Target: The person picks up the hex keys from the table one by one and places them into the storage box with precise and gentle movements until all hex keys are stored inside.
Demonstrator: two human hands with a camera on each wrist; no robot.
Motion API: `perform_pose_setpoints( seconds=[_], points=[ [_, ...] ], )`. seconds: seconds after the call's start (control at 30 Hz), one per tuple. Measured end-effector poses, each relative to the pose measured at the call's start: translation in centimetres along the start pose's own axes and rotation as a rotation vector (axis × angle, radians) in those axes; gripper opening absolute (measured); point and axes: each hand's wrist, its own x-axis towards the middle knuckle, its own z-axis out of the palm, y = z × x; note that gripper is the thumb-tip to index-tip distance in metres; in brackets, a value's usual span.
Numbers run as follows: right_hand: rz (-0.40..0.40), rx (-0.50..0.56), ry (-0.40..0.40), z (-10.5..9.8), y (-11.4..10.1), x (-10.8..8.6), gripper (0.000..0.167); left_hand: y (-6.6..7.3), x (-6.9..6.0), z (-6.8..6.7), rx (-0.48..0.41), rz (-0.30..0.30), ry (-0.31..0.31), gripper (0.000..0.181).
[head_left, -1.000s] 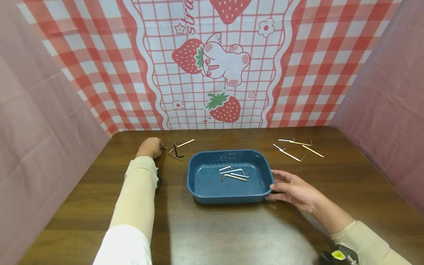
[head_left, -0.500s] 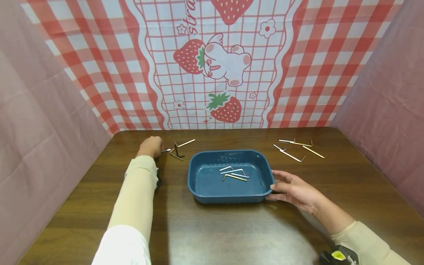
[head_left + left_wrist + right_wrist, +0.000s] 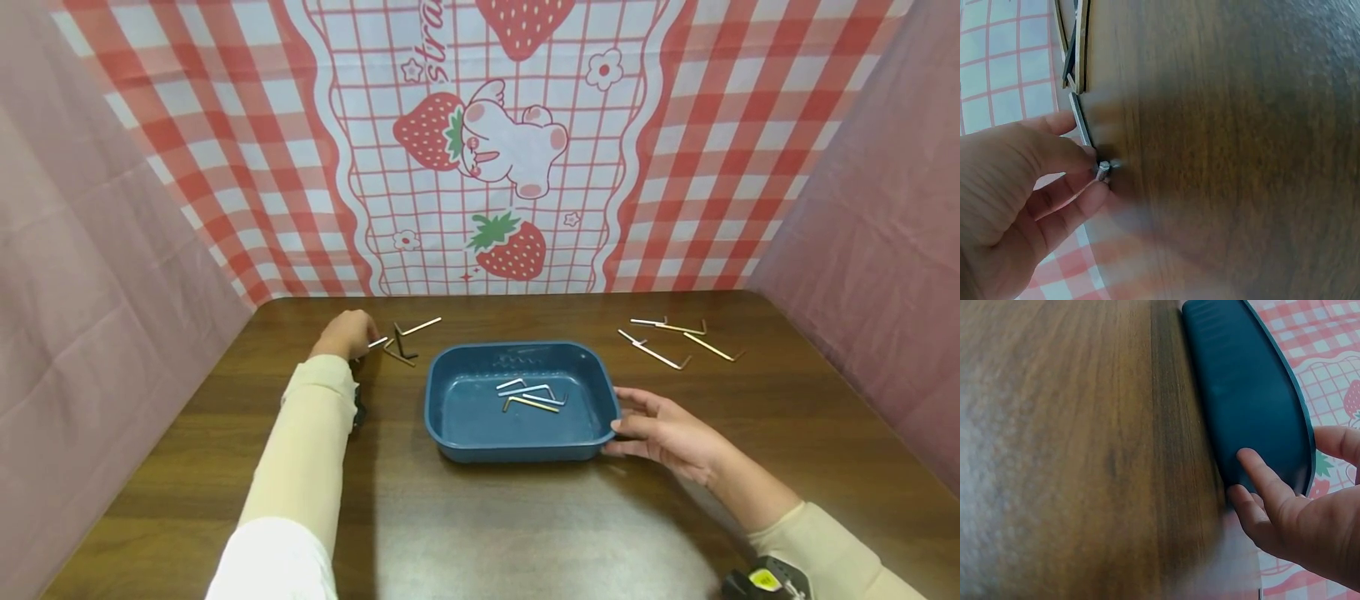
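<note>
My left hand [image 3: 347, 335] pinches a silver hex key [image 3: 1083, 122] between thumb and fingertips, low over the table's back left. Its short bent end shows between the fingertips in the left wrist view. Just right of it lie a dark hex key [image 3: 400, 340], a brass-coloured one [image 3: 400, 357] and a pale gold one [image 3: 422, 326]. A blue rectangular tray [image 3: 517, 453] stands mid-table, with several silver and gold hex keys [image 3: 534, 402] inside. Against the tray's right end rests my right hand [image 3: 671, 437], its fingers extended along the outer wall [image 3: 1254, 406].
Several more hex keys [image 3: 660, 357] lie loosely grouped at the back right of the wooden table [image 3: 480, 525]. A red-and-white checked cloth [image 3: 697, 167] hangs behind the table, and plain pink cloths [image 3: 112, 250] flank both sides.
The silver hex key in my left hand has come further into view and its free end now lifts slightly, while the hand has shifted a little right. My right hand stays at the tray.
</note>
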Motion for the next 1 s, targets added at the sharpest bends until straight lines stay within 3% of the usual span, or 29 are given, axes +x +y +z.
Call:
perform_pose_setpoints(
  seconds=[0.3, 0.7, 1.0],
  points=[
    [-0.011, -0.01, -0.001, 0.2, -0.1, 0.1, 0.078, -0.1, -0.4, -0.4, 0.086, 0.007, -0.025, 0.032],
    [-0.011, -0.013, 0.003, 0.1, -0.1, 0.0, 0.078, -0.4, -1.3, -1.2, 0.107, 0.008, -0.05, 0.028],
    [-0.006, -0.008, -0.004, 0.1, -0.1, 0.0, 0.077, -0.2, -1.8, -1.9, 0.094, 0.033, -0.028, 0.039]
  ],
)
